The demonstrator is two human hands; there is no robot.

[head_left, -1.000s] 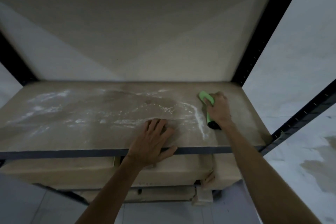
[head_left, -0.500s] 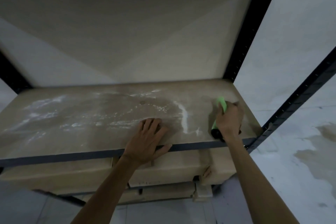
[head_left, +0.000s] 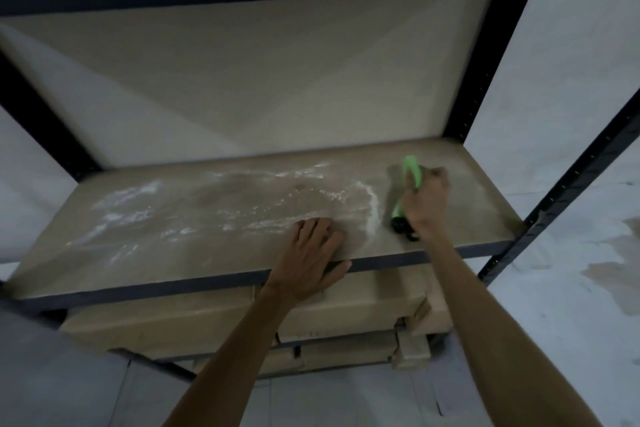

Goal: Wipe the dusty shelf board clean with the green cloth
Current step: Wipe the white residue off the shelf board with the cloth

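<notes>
Two bare hands are on the shelf board (head_left: 180, 263) in the head view. The left hand (head_left: 308, 253) lies flat near the middle of the board's near edge. Its fingers are straight and slightly spread, its thumb lies along the dark front rail (head_left: 138, 291), and it holds nothing.

The right hand (head_left: 427, 204) is farther back and to the right, with its fingers curled round the green cloth (head_left: 411, 168). The cloth is bunched into a long strip on the right part of the board, and its far end sticks out beyond the fingers. A dark bit shows at the strip's near end, below the hand. The blur hides what it is.

White dust (head_left: 131, 204) lies in patches and streaks across the left and middle of the board. A curved ridge of dust (head_left: 373, 208) runs just left of the cloth, between the two hands. Right of that ridge the board looks plain tan.

A beige back panel (head_left: 259, 87) stands behind the board, and black metal uprights (head_left: 485, 62) frame it on the right. Flat brown packages (head_left: 207, 322) lie on the level below, above a pale floor (head_left: 571, 340).
</notes>
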